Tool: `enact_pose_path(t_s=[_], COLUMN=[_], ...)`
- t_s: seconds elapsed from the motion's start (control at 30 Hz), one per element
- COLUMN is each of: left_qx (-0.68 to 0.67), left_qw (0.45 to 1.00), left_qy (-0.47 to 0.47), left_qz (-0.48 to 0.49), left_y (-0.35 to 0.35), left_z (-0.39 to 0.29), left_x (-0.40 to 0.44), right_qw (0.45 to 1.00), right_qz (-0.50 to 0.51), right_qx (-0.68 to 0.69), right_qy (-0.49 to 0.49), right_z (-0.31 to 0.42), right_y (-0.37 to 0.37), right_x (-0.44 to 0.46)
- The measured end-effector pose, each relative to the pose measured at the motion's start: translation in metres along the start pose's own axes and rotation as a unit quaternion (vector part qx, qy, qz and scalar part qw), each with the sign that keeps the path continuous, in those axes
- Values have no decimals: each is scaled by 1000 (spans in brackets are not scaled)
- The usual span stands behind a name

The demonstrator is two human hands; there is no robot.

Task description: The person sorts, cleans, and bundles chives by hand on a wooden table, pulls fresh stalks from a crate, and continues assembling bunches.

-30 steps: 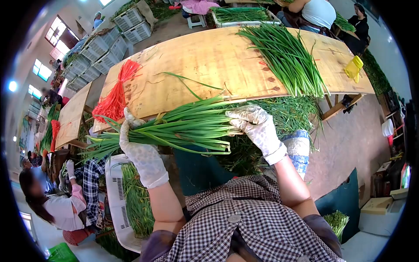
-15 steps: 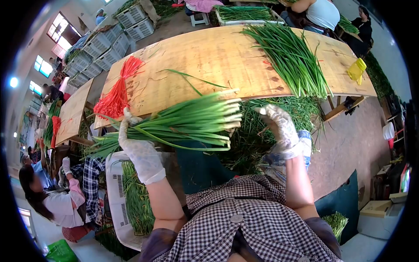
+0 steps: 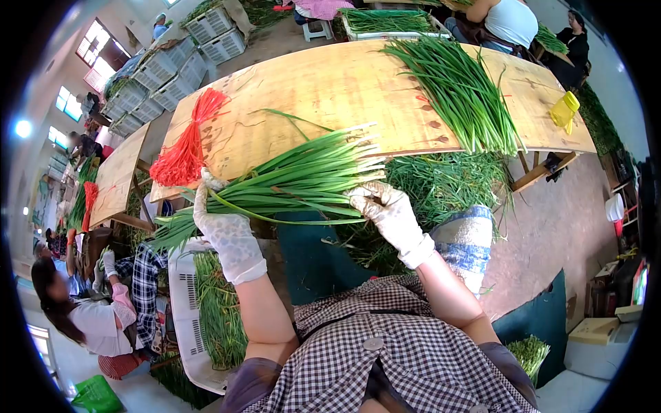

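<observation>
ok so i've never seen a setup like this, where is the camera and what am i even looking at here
There is no machine here, just a person working with two gloved hands. The camera sits on that person's head, looking forward and down, which is why their checked garment fills the bottom.

The left hand holds a bundle of long green stalks around its leafy part. The right hand has its fingers at the pale ends; whether they grip any is hard to tell.

On the wooden table ahead lie a bunch of red strands, another pile of green stalks and a yellow object. A white crate of greens stands to the left.
</observation>
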State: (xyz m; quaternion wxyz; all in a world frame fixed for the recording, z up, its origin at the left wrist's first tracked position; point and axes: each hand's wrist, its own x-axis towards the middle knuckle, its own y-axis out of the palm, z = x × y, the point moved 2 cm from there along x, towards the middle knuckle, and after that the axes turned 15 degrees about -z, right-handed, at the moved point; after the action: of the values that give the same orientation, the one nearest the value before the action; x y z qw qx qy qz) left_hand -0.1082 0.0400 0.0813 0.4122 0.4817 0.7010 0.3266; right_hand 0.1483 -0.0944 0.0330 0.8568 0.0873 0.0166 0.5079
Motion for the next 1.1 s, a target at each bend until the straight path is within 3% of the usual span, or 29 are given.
enact_pose_path(t_s=[0.03,0.1,0.13,0.17,0.23,0.27,0.3,0.37,0.43,0.5,0.6,0.63,0.7,0.77,0.83,0.9,0.97,1.03,1.1], left_qx=[-19,-14,-11,-13,-68,-68,-67,-38,-30,-30,-22,-27,-45,-66,-89,-77,-103,-101,-97], left_qw=[999,1000,999,999,995,994,994,997,999,998,998,999,999,997,993,993,991,992,992], left_qy=[-21,-4,11,10,17,27,27,12,4,0,14,11,6,1,-12,8,-29,-29,-28], left_qz=[20,-12,-44,-45,-70,-83,-85,-59,-34,-63,-48,-20,-31,-43,-73,-85,-85,-76,-70], left_y=[2,4,9,11,12,14,13,11,9,10,7,4,5,8,12,11,10,8,8], left_z=[-1,-3,-4,-6,-12,-10,-8,-1,2,5,5,4,-2,-5,-6,-4,-2,-1,0], left_x=[-1,-3,-6,-3,3,2,1,0,0,-4,-1,4,6,4,1,-1,3,5,2], right_qw=[997,998,982,977,976,990,998,978,974,999,986,999,980,856,843,907,936,963,968], right_qz=[-8,-7,-40,-80,-70,-59,-50,-48,-13,-23,-20,-12,-92,-121,-128,-143,-109,-105,-42], right_qx=[-60,-63,-138,-143,-181,-127,35,-123,-154,-34,135,39,-165,-501,-520,-375,-281,-198,-210], right_qy=[-46,-27,-123,-138,-96,-23,-7,-163,-162,-15,99,16,-69,-40,-56,-128,-184,-151,-130], right_z=[-2,-3,-15,-21,-18,-17,-14,18,22,2,-5,-11,-20,-27,-42,-32,2,13,17], right_y=[1,-8,-22,-34,-51,-48,-36,-15,0,8,0,-12,-46,-87,-111,-99,-64,-35,-13], right_x=[-2,-6,-1,4,4,4,1,0,1,5,0,2,5,15,15,11,-1,-7,-5])
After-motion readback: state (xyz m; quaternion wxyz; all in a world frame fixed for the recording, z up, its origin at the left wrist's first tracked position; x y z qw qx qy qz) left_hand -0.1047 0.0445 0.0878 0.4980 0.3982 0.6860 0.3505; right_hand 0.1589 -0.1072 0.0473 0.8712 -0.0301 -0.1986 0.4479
